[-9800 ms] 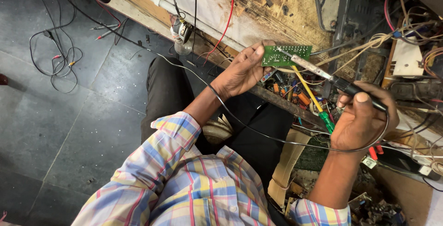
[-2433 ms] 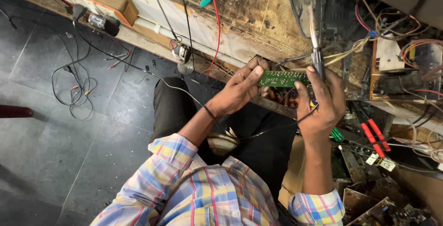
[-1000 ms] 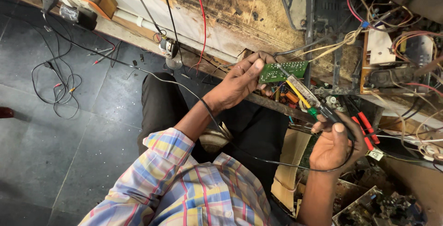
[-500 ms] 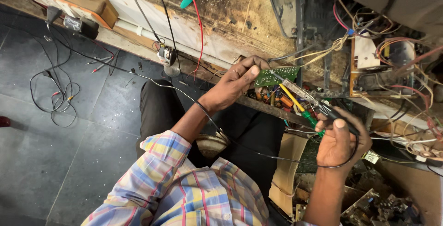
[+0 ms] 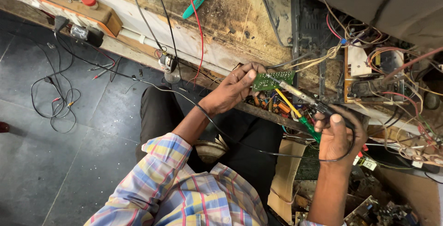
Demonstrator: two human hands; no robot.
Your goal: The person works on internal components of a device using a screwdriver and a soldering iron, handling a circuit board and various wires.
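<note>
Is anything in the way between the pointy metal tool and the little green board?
Nothing visible. The left hand holds the green circuit board up by its edge, and the right hand holds the soldering iron with its tip right at the board. Loose wires hang behind the board, not between them.

Dark grey stone-tiled floor (image 5: 55,161) across the left and lower left of the frame, strewn with thin black tangled wires (image 5: 50,96). Scorched, stained wooden workbench (image 5: 230,20) running from upper left toward centre right, edged in white. Opened grey television chassis (image 5: 369,4) at upper right. Even, flat daylight, soft shadows.
</note>
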